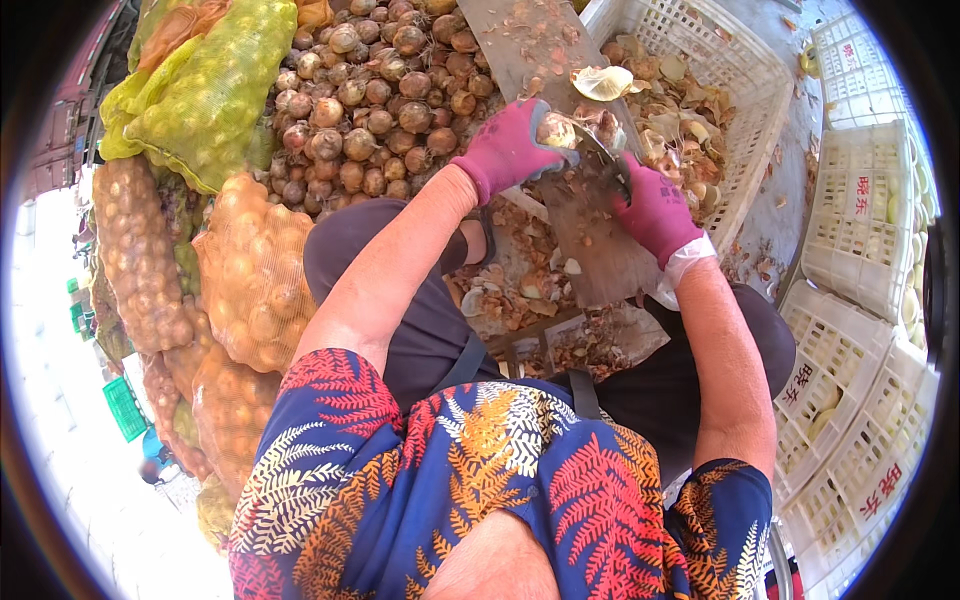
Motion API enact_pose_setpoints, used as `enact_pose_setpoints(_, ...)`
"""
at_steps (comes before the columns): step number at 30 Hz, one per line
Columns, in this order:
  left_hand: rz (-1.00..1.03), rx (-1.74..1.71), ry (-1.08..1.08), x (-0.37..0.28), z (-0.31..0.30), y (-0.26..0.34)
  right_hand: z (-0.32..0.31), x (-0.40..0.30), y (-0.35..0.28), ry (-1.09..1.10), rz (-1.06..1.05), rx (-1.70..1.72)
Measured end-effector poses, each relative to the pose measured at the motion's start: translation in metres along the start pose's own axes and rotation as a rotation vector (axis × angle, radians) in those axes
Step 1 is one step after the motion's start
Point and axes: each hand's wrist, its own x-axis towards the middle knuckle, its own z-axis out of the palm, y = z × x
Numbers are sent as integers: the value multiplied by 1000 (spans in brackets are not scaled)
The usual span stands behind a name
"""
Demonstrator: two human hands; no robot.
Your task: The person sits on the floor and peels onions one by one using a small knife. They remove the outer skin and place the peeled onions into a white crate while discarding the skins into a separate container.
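Note:
My left hand [514, 146], in a pink glove with grey fingertips, grips an onion [556, 130] above a wooden board [592, 247]. A knife [596, 146] is in my right hand [658, 206], which wears a matching glove with clear plastic at the wrist. Its blade reaches to the right side of the onion, and loose skin [604, 124] shows just beyond the blade. Farther up, a pale piece of onion peel [602, 82] rests at the board's right edge. The fingers of both hands partly hide the onion and the knife handle.
Unpeeled onions [390, 97] are heaped at the upper left. Mesh sacks of onions [255, 277] stand at my left, a yellow-green sack [210, 97] behind them. A white plastic crate [750, 150] holds peelings. White crates [855, 217] of pale onions line the right. Scraps [517, 289] lie below the board.

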Motion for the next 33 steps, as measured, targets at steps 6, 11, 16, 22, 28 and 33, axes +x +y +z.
enact_pose_setpoints(6,114,-66,35,5,4,-25,-11,13,12,52,-142,-244)
enact_pose_setpoints(11,42,-156,-112,1,-5,-8,-20,6,17,70,-186,-148)
enact_pose_setpoints(16,55,-586,-164,-16,-5,7,-31,-42,-8,-145,186,876)
enact_pose_setpoints(22,-40,-387,-212,-42,-7,61,-20,-66,-43,309,214,1344)
enact_pose_setpoints(28,206,-109,-116,-62,6,74,-16,-65,-42,231,217,1286)
enact_pose_setpoints(33,264,-382,-244,-64,10,69,-20,-73,-38,307,158,1315)
